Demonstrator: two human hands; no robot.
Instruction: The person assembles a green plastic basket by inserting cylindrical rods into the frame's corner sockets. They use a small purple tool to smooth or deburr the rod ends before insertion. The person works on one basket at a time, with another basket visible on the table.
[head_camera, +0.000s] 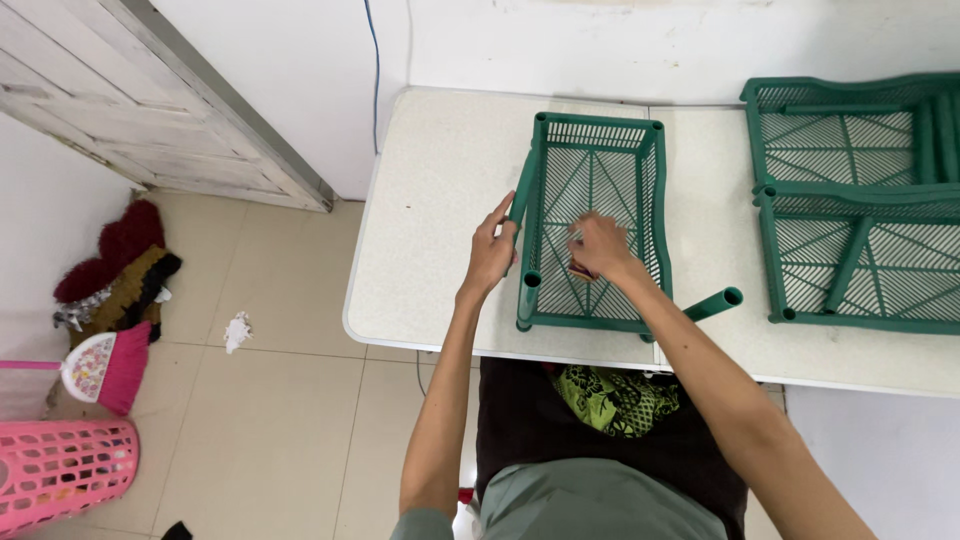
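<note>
Leftmost, a pink basket (60, 470) lies on the floor, well apart from the desk (440, 200). Over the desk, the left hand (490, 255) has its fingers (503, 215) wrapped around a green tube (522, 190) standing at the left rim of the green tray (592, 225); the tube's long axis runs away from the person. Just right of it, the right hand (603, 247) reaches inside the tray, fingers curled on something small I cannot make out. Another loose tube (712, 304) lies beside the tray's near right corner, nearer the right arm. Farther right sit two more trays (860, 200).
</note>
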